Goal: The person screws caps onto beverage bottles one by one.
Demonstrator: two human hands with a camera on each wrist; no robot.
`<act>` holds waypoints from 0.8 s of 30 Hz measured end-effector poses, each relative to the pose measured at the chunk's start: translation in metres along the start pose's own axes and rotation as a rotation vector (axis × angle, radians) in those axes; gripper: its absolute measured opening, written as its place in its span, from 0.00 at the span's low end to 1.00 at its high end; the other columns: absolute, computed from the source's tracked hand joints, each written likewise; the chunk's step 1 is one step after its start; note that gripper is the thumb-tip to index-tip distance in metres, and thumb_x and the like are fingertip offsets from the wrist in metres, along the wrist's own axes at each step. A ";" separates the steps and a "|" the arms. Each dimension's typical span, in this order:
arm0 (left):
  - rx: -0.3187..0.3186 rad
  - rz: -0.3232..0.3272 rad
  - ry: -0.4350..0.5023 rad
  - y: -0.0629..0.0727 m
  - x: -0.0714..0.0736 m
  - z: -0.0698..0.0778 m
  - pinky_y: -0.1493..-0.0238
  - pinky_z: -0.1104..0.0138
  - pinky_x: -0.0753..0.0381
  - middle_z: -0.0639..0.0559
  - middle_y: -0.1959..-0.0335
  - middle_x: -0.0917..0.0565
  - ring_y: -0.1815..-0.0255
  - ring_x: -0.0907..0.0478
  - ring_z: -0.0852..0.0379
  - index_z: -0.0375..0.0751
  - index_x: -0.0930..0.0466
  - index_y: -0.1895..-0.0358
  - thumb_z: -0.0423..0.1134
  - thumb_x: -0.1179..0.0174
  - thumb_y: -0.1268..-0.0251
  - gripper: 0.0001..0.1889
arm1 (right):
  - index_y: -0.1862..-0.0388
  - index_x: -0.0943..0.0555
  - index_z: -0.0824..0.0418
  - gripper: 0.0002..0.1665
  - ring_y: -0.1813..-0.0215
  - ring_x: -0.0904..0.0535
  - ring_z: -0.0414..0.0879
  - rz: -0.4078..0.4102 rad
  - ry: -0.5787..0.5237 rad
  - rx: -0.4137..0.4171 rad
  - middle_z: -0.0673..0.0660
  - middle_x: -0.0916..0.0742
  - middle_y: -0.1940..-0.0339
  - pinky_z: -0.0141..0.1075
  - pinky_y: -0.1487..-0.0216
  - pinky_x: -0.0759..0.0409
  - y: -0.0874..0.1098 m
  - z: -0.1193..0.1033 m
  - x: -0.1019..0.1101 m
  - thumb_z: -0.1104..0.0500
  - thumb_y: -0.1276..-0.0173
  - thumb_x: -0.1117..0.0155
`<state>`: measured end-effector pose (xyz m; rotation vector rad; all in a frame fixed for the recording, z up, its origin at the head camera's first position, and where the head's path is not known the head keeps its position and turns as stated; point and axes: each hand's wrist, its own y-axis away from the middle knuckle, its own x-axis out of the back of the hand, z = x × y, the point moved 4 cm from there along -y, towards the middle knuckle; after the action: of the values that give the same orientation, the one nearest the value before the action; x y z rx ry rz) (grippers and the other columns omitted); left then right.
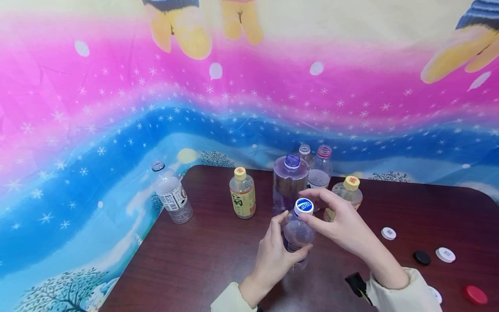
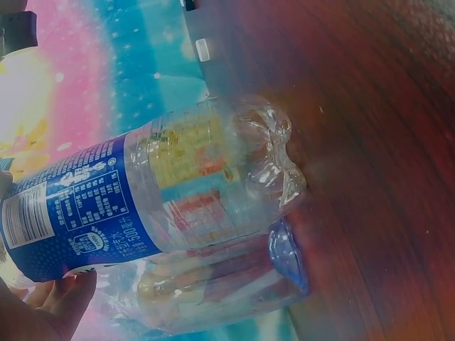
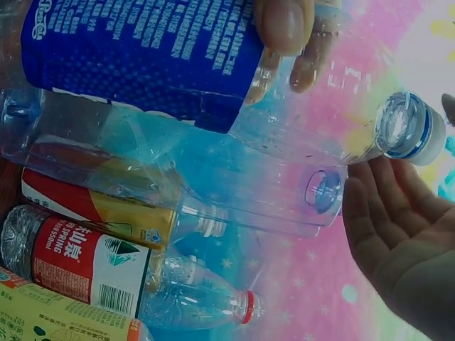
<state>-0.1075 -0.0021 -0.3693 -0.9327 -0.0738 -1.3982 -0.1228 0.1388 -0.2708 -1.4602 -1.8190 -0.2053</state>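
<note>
A clear plastic bottle (image 1: 299, 234) with a blue label (image 2: 85, 206) is held by my left hand (image 1: 274, 255), fingers and thumb around its upper body. On its mouth sits a white cap (image 1: 304, 206) with a blue printed top. My right hand (image 1: 347, 225) has thumb and forefinger at opposite sides of this cap, pinching it. In the right wrist view the cap (image 3: 430, 135) is on the neck, the other fingers curving below it. The bottle's base (image 2: 274, 153) is close over the table in the left wrist view.
Behind stands a large purple-necked bottle (image 1: 286, 184) without a cap, near a red-ringed bottle (image 1: 320, 173) and a yellow-capped bottle (image 1: 352, 184). Further left are another yellow-capped bottle (image 1: 242, 195) and an uncapped bottle (image 1: 171, 197). Loose caps, including a black cap (image 1: 422, 258) and red cap (image 1: 475, 294), lie right.
</note>
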 end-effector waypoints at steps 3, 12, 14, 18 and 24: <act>-0.012 0.015 -0.008 0.000 0.001 0.000 0.53 0.62 0.17 0.46 0.47 0.21 0.50 0.18 0.53 0.40 0.39 0.38 0.48 0.26 0.55 0.42 | 0.39 0.24 0.54 0.25 0.46 0.26 0.28 -0.020 0.021 0.072 0.52 0.17 0.43 0.32 0.48 0.23 0.000 -0.001 -0.001 0.59 0.36 0.35; -0.035 0.025 -0.012 -0.001 0.001 0.001 0.53 0.62 0.17 0.46 0.47 0.20 0.51 0.17 0.53 0.40 0.39 0.38 0.48 0.25 0.55 0.42 | 0.41 0.21 0.51 0.22 0.44 0.27 0.26 -0.023 0.029 0.066 0.53 0.17 0.42 0.31 0.48 0.22 0.003 -0.003 0.004 0.58 0.35 0.35; -0.033 0.020 -0.009 -0.001 0.000 0.001 0.53 0.62 0.17 0.46 0.47 0.20 0.50 0.18 0.53 0.40 0.39 0.38 0.48 0.25 0.55 0.42 | 0.42 0.21 0.50 0.22 0.45 0.27 0.27 -0.022 0.027 0.032 0.52 0.17 0.43 0.31 0.49 0.22 0.003 -0.002 0.005 0.57 0.36 0.35; -0.015 0.001 0.004 0.000 0.000 0.000 0.52 0.61 0.17 0.46 0.47 0.21 0.50 0.18 0.52 0.40 0.40 0.38 0.48 0.26 0.54 0.42 | 0.45 0.19 0.50 0.20 0.50 0.25 0.31 -0.006 0.036 -0.042 0.51 0.16 0.46 0.31 0.52 0.22 0.002 -0.001 0.006 0.53 0.37 0.33; 0.004 -0.013 0.012 0.000 0.000 0.000 0.51 0.61 0.17 0.46 0.46 0.21 0.49 0.18 0.52 0.41 0.40 0.37 0.48 0.27 0.53 0.41 | 0.54 0.18 0.51 0.16 0.60 0.23 0.35 0.041 0.020 -0.106 0.50 0.14 0.56 0.29 0.61 0.23 -0.001 -0.001 0.005 0.51 0.40 0.30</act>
<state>-0.1075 -0.0015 -0.3693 -0.9221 -0.0734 -1.4153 -0.1233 0.1418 -0.2670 -1.5618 -1.7844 -0.2988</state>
